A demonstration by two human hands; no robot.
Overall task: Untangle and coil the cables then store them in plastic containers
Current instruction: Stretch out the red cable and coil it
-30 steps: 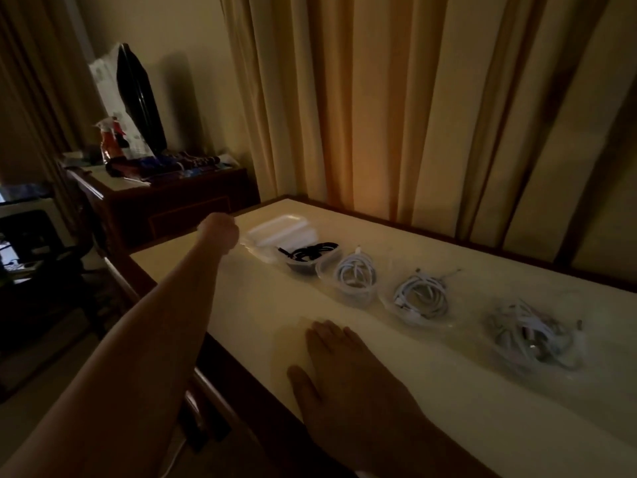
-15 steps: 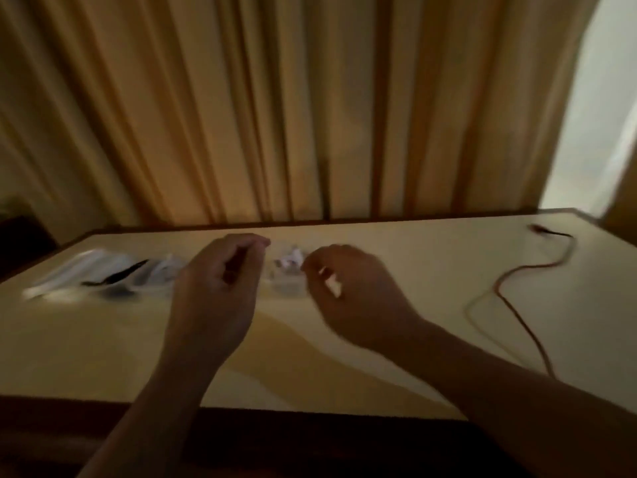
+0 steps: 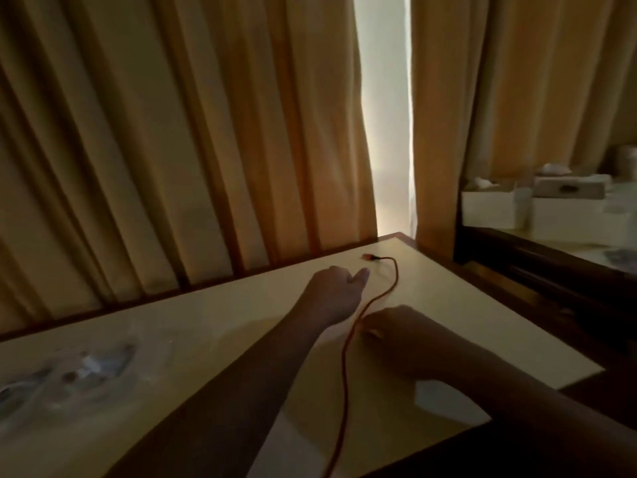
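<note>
Orange cable [image 3: 345, 353], cream table [image 3: 220, 322], tan curtains [image 3: 172, 132].

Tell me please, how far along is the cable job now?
Done: blurred white cables lie at the table's left end, apparently in clear containers. In hand: the right hand pinches the red cable; the left hand reaches toward its plug. Left: coil and store it.

Cable [image 3: 348, 343] on table [image 3: 465, 305], between both hands, containers [image 3: 86, 367] far left, curtain [image 3: 172, 132] behind
</note>
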